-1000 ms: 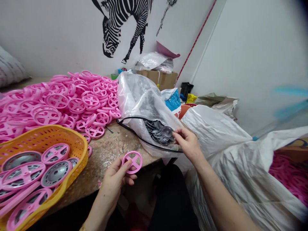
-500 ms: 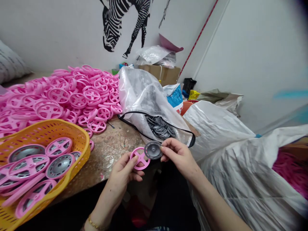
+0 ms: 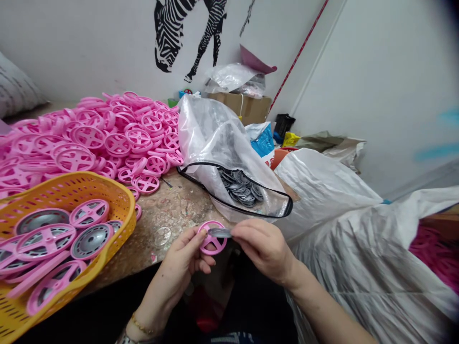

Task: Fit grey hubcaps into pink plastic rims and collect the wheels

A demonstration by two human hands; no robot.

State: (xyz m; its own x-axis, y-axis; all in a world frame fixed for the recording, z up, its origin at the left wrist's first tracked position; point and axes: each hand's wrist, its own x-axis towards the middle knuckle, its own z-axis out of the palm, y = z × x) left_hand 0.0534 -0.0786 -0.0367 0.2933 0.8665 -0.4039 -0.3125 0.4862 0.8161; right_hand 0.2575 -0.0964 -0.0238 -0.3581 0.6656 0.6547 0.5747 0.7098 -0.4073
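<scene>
My left hand [image 3: 181, 265] pinches a small pink spoked wheel [image 3: 213, 239] just off the table's front edge. My right hand [image 3: 263, 248] grips a grey disc [image 3: 219, 232], turned almost edge-on and laid against the top of the pink wheel. Right behind my hands lies a clear plastic bag [image 3: 218, 143] with a black-rimmed mouth, and several grey discs [image 3: 241, 187] are heaped inside it. A large pile of pink wheels [image 3: 100, 138] covers the table's left and far side.
An orange basket [image 3: 71, 191] at the front left holds several pink wheels fitted with grey discs. White woven sacks [image 3: 340, 224] fill the right side. A cardboard box [image 3: 244, 106] and small bags stand at the back by the wall.
My right hand drew a grey disc out of the bag, carried it left to the pink wheel and turned it edge-on against it. My left hand rose slightly.
</scene>
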